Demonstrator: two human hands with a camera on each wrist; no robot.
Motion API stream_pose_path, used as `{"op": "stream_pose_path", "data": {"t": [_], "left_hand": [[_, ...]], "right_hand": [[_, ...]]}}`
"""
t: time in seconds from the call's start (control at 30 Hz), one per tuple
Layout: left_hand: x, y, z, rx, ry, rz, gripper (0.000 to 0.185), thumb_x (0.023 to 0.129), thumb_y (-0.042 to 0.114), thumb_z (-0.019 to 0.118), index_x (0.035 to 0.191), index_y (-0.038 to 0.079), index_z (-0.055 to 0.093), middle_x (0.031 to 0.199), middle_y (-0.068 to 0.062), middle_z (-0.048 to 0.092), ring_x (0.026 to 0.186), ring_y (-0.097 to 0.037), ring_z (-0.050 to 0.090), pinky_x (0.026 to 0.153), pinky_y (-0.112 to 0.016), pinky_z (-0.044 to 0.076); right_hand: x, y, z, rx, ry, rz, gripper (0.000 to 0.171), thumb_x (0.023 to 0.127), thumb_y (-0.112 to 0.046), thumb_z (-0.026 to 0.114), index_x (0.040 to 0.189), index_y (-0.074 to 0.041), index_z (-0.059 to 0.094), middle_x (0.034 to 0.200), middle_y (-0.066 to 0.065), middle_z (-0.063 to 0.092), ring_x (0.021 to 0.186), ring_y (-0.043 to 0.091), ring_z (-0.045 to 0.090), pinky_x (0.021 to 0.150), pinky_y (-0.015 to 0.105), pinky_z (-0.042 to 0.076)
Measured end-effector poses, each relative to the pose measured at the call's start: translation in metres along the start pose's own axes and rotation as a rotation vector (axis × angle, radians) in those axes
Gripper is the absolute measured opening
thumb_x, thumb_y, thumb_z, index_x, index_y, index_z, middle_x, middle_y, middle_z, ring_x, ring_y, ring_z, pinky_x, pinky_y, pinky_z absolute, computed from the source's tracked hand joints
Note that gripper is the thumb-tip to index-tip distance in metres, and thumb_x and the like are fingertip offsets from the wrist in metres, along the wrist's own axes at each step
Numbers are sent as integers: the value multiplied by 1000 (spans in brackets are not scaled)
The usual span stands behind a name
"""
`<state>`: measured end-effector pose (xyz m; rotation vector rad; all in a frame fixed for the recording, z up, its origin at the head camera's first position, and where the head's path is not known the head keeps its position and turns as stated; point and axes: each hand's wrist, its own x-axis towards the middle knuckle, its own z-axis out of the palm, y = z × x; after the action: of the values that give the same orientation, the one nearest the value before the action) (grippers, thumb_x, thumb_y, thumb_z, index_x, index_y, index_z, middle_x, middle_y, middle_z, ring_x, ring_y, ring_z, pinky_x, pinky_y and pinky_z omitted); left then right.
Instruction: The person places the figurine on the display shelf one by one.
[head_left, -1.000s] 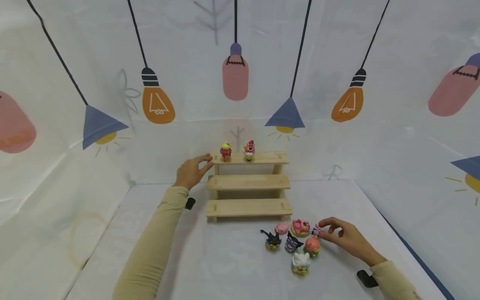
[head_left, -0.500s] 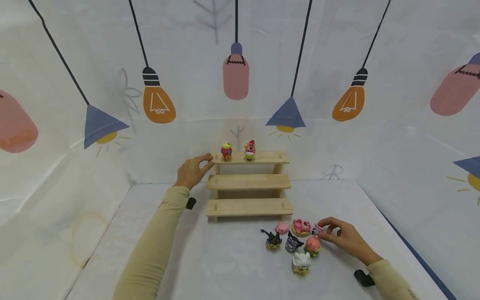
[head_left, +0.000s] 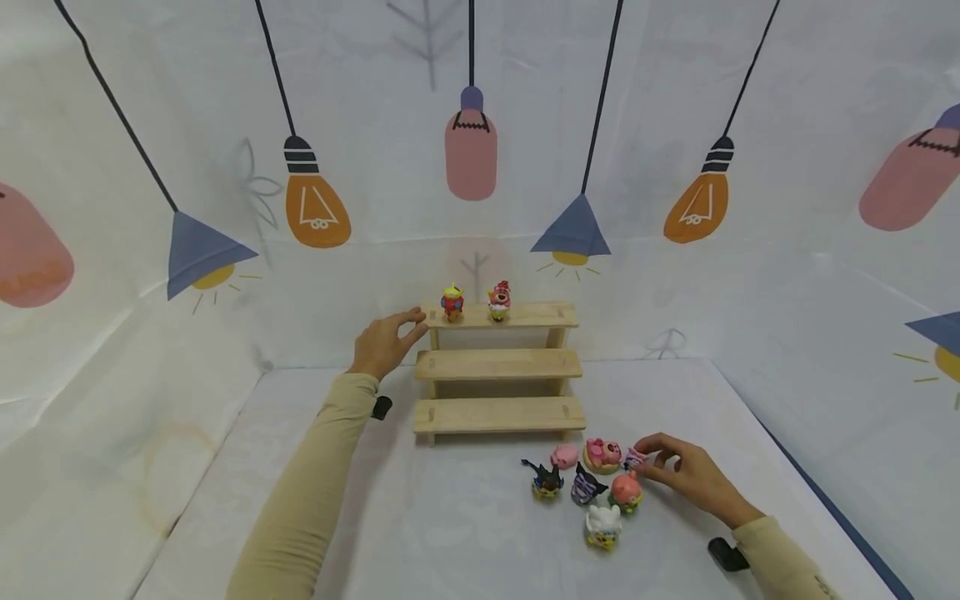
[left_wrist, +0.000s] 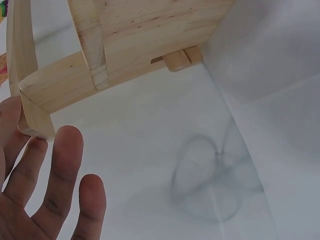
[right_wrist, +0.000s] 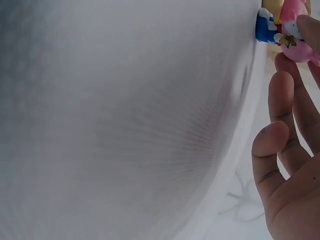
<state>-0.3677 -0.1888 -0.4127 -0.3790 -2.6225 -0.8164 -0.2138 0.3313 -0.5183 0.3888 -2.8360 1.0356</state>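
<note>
A three-tier wooden display stand (head_left: pixel 498 364) stands against the back wall. My left hand (head_left: pixel 380 343) grips the left end of its top shelf, fingertips around the board end (left_wrist: pixel 37 122) in the left wrist view. My right hand (head_left: pixel 693 479) pinches a small pink figurine (head_left: pixel 634 459) at the right of a cluster of toys. Seen from the right wrist, this figurine (right_wrist: pixel 295 42) has pink ears, a blue part and a gold star. Right beside it are a pink bear figurine (head_left: pixel 602 456) and a peach-coloured figurine (head_left: pixel 625 492).
On the top shelf stand a red figurine with a yellow top (head_left: pixel 452 303) and a red-hatted bear figurine (head_left: pixel 499 302). Nearer in the cluster are a white figurine (head_left: pixel 602 527), a purple-black one (head_left: pixel 587 485), a dark one (head_left: pixel 546 481) and a pink pig-like one (head_left: pixel 564 455).
Hardly anything differs. The pink figurine in my right hand has shifted very slightly; my left hand stays at the shelf end.
</note>
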Motion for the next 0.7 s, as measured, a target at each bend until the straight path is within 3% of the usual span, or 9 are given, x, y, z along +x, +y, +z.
{"op": "stream_pose_path", "data": {"t": [0.33,0.7], "left_hand": [[-1,0,0,0,1,8,41,101,47,62,131,21,71,141,7,60,42,-10,18,38,-27,23],[-1,-2,0,-9,-4,1,39,101,46,62,130,22,71,141,8,61,42,-10,19,38,-27,23]], "right_hand": [[1,-5,-6,-8,47,-47,26,87,-29,83,109,-19,72,98,-9,71,76,6,57,63,26,44],[8,-7,-10,-40,50,-24,30,89,-36,80,113,-20,71,101,-9,70,79,7,57,67,27,45]]}}
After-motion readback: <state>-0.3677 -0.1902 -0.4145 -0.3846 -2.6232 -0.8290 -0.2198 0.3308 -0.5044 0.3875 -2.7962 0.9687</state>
